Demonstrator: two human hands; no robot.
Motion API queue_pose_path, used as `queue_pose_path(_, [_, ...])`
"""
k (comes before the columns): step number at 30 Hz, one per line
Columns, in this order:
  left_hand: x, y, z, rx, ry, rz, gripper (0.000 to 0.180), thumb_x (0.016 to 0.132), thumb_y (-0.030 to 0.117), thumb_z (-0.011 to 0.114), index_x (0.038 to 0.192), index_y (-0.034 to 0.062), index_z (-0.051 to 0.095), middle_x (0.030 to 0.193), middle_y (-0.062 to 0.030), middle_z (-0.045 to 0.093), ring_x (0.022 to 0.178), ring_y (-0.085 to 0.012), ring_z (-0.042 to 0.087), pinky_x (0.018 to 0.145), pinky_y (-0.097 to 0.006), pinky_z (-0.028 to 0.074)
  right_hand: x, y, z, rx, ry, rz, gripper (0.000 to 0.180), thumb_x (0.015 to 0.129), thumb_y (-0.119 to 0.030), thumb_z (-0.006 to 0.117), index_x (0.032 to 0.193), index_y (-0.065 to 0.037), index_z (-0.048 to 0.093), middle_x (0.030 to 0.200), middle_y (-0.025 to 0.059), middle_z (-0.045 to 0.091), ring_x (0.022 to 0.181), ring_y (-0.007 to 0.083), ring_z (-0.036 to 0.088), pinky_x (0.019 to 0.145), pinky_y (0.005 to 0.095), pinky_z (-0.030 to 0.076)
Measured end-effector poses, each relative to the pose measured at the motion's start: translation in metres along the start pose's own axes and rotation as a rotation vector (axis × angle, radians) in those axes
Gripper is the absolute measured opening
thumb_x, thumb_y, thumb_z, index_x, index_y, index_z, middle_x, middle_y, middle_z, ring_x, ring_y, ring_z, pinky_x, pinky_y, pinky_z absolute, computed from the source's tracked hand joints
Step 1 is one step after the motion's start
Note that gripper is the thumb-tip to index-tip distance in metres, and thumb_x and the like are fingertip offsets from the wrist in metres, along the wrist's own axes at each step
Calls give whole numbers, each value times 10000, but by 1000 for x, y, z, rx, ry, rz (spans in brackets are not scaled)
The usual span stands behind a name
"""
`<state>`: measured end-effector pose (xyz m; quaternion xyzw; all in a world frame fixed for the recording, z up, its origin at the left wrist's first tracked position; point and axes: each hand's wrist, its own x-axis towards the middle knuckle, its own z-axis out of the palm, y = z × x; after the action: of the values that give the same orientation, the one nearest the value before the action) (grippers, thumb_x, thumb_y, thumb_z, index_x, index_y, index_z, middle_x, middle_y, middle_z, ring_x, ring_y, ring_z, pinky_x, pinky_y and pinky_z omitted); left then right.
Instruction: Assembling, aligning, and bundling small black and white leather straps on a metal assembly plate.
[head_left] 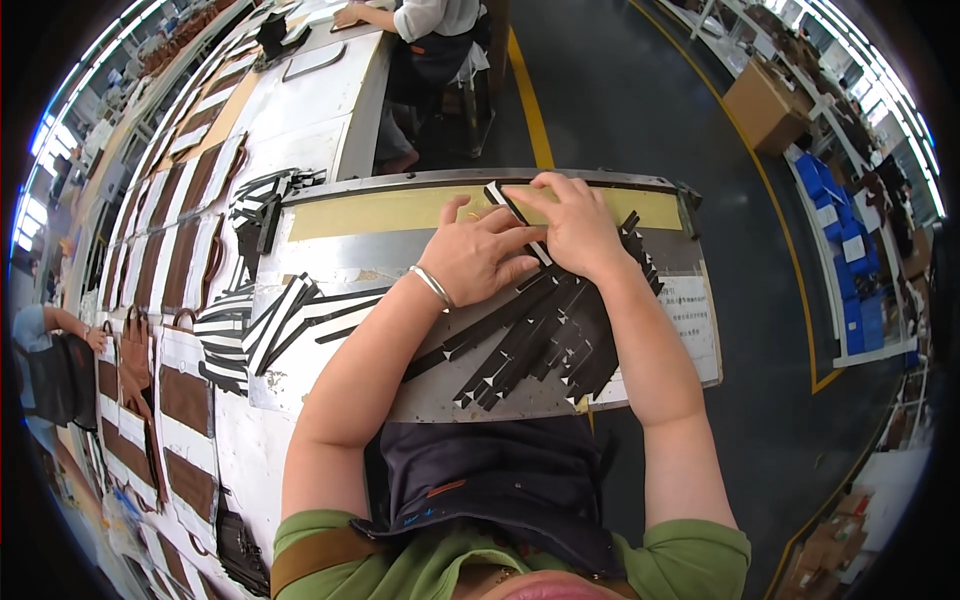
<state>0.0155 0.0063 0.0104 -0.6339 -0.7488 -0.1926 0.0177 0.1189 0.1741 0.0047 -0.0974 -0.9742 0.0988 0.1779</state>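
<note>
Both my hands rest together on a grey metal work board (pixel 340 250) with a yellow band along its far edge. My left hand (pixel 478 255), a silver bangle on its wrist, presses down on a narrow black strip with white edges (pixel 508 205). My right hand (pixel 572 225) lies over the same strip, fingertips on its far end near the yellow band. Under and below my hands spreads a fan of several black strips with white tips (pixel 530 340).
A pile of black-and-white strips (pixel 285 315) lies on the board's left part, more at its far left corner (pixel 265 200). Brown panels on white sheets (pixel 185 400) cover the long table at left. Another person (pixel 420 40) sits at a far table. A printed sheet (pixel 695 325) lies at right.
</note>
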Motion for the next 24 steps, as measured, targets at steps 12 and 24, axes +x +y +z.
queue_pose_path(12, [-7,-7,-30,119,-39,-212,289,906,438,588,999,217,750,1059,15,661,1087,-193,603,1065,-466,286,3,-4,-4,31,-24,-19,507,790,35,518,1198,-219,680,1235,10,563,1182,220,506,1019,374,366])
queue_pose_path(24, [-6,-20,1,384,118,-410,560,897,524,565,1308,145,582,1274,-57,553,1253,-249,475,1045,-459,317,2,-6,-3,-65,95,38,440,861,-172,608,1300,-140,592,1201,40,586,1153,227,528,977,400,403])
